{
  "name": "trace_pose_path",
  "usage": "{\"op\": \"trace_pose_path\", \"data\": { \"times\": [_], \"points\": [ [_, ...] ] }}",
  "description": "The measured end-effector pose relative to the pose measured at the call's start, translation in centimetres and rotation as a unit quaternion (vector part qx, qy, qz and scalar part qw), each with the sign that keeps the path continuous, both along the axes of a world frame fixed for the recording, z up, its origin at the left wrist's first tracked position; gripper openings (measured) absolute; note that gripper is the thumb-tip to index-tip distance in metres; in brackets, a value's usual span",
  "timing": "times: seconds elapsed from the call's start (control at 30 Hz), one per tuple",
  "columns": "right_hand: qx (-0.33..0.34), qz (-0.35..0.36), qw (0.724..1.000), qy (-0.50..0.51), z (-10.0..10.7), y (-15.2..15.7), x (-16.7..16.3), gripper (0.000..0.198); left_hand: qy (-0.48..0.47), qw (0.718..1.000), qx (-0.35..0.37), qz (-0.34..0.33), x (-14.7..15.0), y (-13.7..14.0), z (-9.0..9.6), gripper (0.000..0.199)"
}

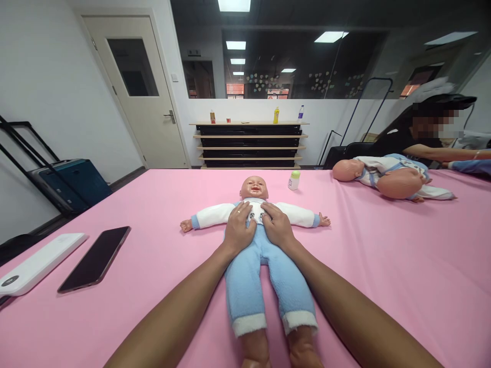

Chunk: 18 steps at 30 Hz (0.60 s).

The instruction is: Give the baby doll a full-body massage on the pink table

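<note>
A baby doll (249,281) in a white and light-blue outfit lies on its back, head away from me, arms spread to both sides. My left hand (240,227) rests flat on the left side of its chest, wearing a ring. On the chest's other side lies my right hand (276,226), fingers stretched toward the doll's shoulder. Both hands are open, thumbs pointing inward, with part of the shirt's printed front showing between them. Beyond the doll's head, slightly right, stands a small white bottle with a green cap (293,180).
A pink cloth (161,204) covers the table. At left lie a dark smartphone (95,259) and a white device (42,260). More dolls (399,183) lie at the far right, near another person (406,133). A low shelf (251,143) stands against the wall.
</note>
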State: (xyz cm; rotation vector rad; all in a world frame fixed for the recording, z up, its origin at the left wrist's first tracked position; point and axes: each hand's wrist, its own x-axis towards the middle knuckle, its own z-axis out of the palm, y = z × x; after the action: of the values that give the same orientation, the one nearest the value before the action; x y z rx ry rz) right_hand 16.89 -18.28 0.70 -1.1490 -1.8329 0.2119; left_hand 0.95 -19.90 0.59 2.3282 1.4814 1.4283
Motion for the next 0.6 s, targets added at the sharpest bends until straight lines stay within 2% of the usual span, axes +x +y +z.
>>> {"op": "trace_pose_path", "data": {
  "times": [0.2,0.33,0.43,0.53,0.6],
  "points": [
    [-0.014,-0.074,0.997,0.004,0.3,-0.4,0.0,0.033,0.092,0.992,0.037,-0.073,0.0,-1.4,1.5,0.042],
    [0.004,-0.101,0.995,0.006,0.4,-0.6,-0.1,0.032,0.114,0.988,0.023,-0.101,0.1,-1.5,1.6,0.042],
    [0.072,-0.061,0.995,0.011,0.5,-0.9,-0.1,0.034,0.101,0.989,-0.015,-0.104,0.0,-0.7,1.2,0.039],
    [0.144,0.031,0.989,-0.005,0.8,-1.5,-0.1,0.037,0.064,0.992,-0.048,-0.095,-0.1,0.3,0.6,0.04],
    [0.165,0.082,0.983,-0.018,1.1,-1.8,-0.1,0.037,0.036,0.994,-0.062,-0.079,-0.2,0.9,0.2,0.04]
  ]
}}
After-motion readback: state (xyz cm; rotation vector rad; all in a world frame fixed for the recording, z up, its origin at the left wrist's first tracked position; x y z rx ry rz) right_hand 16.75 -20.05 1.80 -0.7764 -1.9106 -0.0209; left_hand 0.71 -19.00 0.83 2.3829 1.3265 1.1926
